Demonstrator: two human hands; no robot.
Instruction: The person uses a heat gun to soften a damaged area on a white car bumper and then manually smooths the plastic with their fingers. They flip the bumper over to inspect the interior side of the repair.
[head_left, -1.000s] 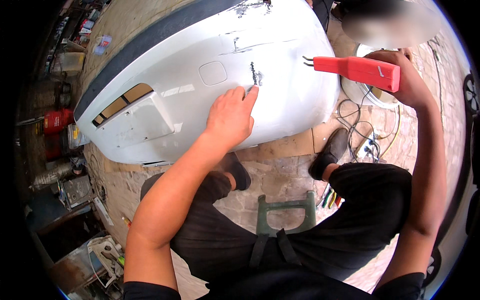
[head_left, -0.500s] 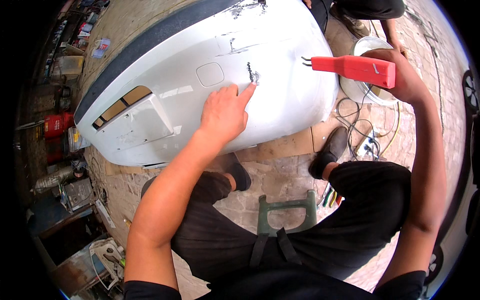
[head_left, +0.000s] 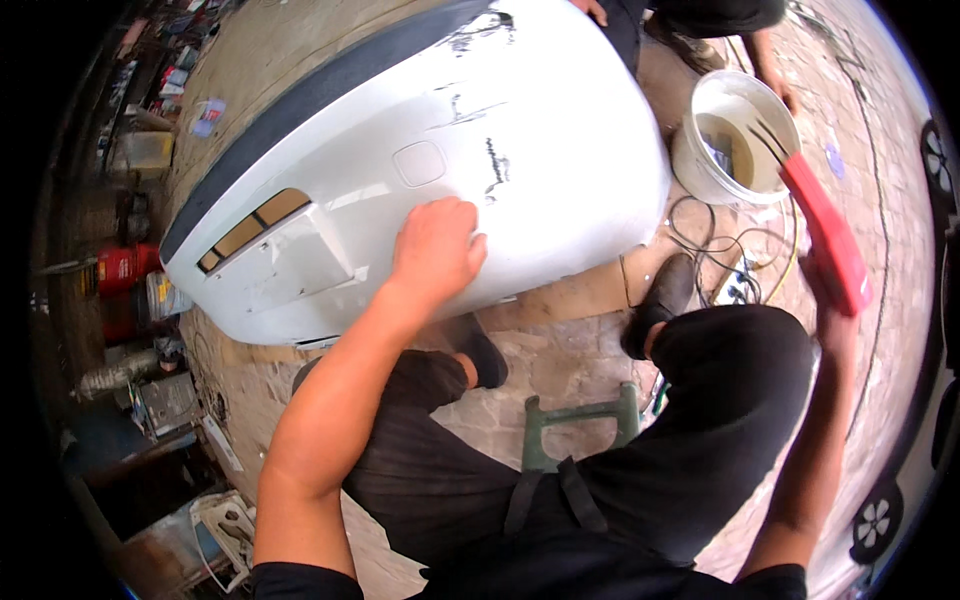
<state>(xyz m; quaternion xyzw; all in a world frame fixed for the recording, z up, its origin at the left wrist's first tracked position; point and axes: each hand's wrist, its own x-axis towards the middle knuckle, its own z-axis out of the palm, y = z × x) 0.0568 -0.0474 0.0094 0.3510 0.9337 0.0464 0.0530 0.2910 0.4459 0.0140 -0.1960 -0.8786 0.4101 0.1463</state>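
My left hand (head_left: 435, 250) lies flat, fingers together, on the white bumper (head_left: 420, 130) at frame centre, steadying it. My right hand (head_left: 835, 325), clamped on the red tool (head_left: 822, 235), tips its prongs over the bucket (head_left: 700, 165), upper right.

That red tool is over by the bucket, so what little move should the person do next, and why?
Probably swing the red tool back toward the black cracks on the white bumper. The right hand holds it with its metal tip over the white bucket, away from the damage, while the left hand rests flat on the bumper just below the cracks.
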